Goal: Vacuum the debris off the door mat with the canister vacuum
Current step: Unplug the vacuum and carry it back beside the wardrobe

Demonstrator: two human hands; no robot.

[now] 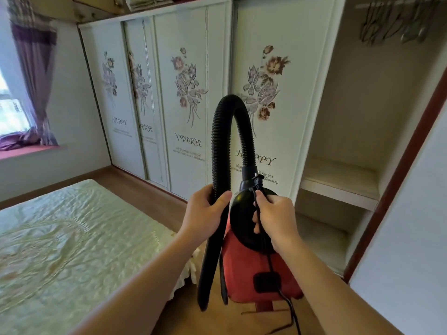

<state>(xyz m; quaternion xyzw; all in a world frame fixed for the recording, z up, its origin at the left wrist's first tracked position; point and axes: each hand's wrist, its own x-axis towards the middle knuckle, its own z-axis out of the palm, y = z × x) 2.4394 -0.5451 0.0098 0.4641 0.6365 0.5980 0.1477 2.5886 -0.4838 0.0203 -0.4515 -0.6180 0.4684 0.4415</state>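
Note:
A red canister vacuum (pixel 256 269) with a black top hangs in the air in front of me. My right hand (pixel 275 218) grips its black handle together with the black power cord (pixel 287 305), which trails down to the floor. A black ribbed hose (pixel 229 112) arches up from the vacuum's top and comes down on the left. My left hand (pixel 205 211) is closed around that hose, whose lower end hangs near the floor. No door mat shows in this view.
A bed (pixel 65 238) with a cream cover fills the lower left. White sliding wardrobe doors (pixel 188 93) with flower prints stand ahead. Open wardrobe shelves (pixel 338 187) lie at the right, beside a white wall (pixel 411 238). Wooden floor (pixel 145 187) runs between bed and wardrobe.

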